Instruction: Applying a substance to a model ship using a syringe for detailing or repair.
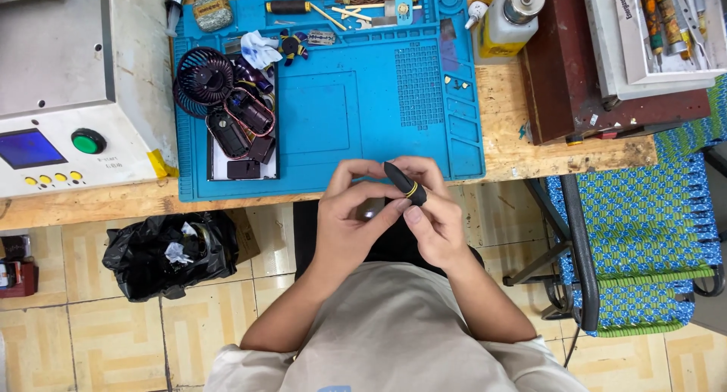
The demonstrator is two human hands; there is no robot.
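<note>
Black yellow-banded tool (404, 183) pinched by right hand (437, 224) fingers, steadied by left hand (350, 219) fingers; inspecting, needs careful turning.

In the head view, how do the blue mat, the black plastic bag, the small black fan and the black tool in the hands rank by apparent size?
1. blue mat
2. black plastic bag, though it lies lower, farther from the camera
3. small black fan
4. black tool, held by both hands

small part (371, 208) behind fingers (363, 199) unclear, tool tray (628, 59) cropped
</note>
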